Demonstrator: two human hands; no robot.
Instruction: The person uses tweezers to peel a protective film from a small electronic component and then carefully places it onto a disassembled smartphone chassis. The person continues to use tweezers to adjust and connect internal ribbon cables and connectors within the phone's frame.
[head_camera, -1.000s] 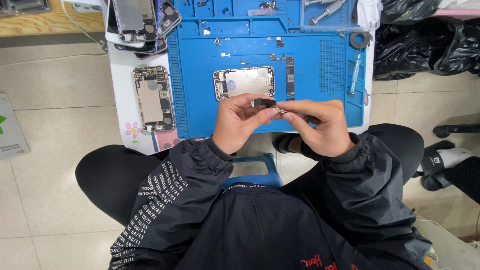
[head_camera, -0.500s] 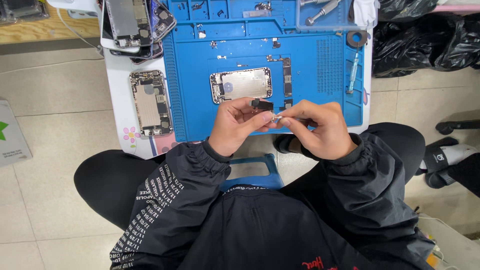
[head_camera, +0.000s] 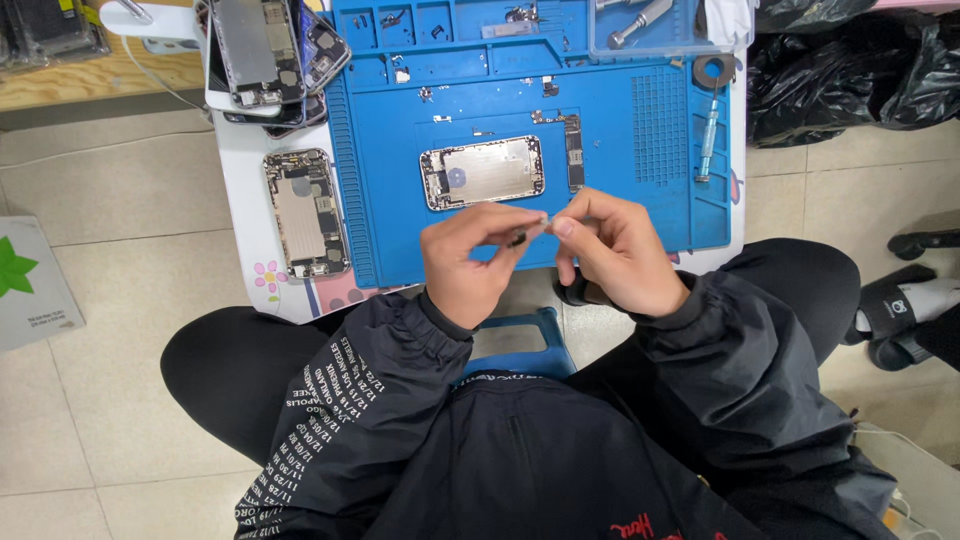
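My left hand (head_camera: 470, 260) and my right hand (head_camera: 615, 250) meet fingertip to fingertip over the near edge of a blue work mat (head_camera: 640, 160). Between them they pinch a small dark phone part (head_camera: 520, 238); its shape is too small to tell. Just beyond my fingers an opened phone housing (head_camera: 485, 172) lies flat on the mat, its silver inside facing up. A narrow circuit board (head_camera: 575, 160) lies beside it on the right.
Another opened phone (head_camera: 307, 212) lies on the white table left of the mat, with a stack of phone bodies (head_camera: 265, 55) behind it. A screwdriver (head_camera: 707, 145) rests at the mat's right. Black bags (head_camera: 850, 70) sit on the floor at the right, a sandalled foot (head_camera: 915, 305) below them.
The view has shifted slightly. My hands stay together, and the dark part has dropped a little lower between my fingertips.
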